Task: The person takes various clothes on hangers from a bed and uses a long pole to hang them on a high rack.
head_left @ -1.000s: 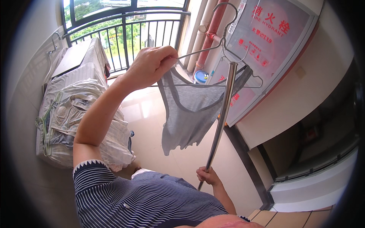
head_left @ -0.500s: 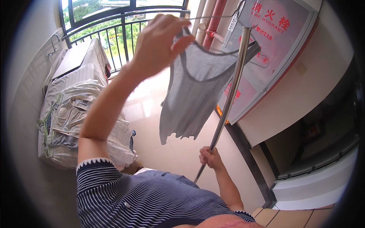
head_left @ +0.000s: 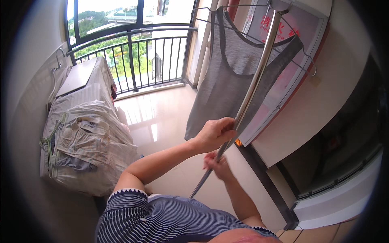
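Shirt, grey and sleeveless, hangs on a wire hanger near the pole's top. The left hand grips the pole; the right hand wraps it more loosely below. Shiny pale floor runs to a railed window. Clothes crowd the left; shirt and pole partly block a cabinet with red writing.

A tilted pole crosses a grey tank top on a hanger.
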A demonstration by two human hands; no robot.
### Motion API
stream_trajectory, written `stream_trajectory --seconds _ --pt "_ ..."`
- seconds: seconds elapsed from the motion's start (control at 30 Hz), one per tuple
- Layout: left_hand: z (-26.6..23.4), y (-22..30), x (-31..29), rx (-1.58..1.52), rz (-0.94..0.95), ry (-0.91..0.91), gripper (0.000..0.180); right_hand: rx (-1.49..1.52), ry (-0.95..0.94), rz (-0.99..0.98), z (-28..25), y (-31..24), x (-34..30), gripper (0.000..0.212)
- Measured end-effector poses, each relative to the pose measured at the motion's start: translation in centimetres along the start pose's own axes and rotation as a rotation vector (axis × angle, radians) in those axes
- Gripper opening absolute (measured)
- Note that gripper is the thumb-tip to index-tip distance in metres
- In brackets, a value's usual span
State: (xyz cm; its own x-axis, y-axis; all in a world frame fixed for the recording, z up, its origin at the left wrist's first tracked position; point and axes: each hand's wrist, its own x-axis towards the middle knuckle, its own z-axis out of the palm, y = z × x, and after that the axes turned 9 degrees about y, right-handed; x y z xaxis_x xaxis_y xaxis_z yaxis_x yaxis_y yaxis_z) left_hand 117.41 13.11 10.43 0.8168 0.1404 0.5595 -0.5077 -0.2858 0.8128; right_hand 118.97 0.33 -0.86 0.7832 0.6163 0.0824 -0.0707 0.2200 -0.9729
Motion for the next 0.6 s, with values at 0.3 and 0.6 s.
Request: stream_trajectory --seconds 0.3,0.6 --pt "-1.1 2.8 7.0 -0.315 0.028 0.003 0.018 -0.377 -0.206 0.361 -3.2 17.1 -9.7 0.013" --pt "-2.3 9.4 15.2 -0.243 0.115 -0.009 0.022 -0.248 -0.159 0.469 -4.0 15.6 -7.4 0.027"
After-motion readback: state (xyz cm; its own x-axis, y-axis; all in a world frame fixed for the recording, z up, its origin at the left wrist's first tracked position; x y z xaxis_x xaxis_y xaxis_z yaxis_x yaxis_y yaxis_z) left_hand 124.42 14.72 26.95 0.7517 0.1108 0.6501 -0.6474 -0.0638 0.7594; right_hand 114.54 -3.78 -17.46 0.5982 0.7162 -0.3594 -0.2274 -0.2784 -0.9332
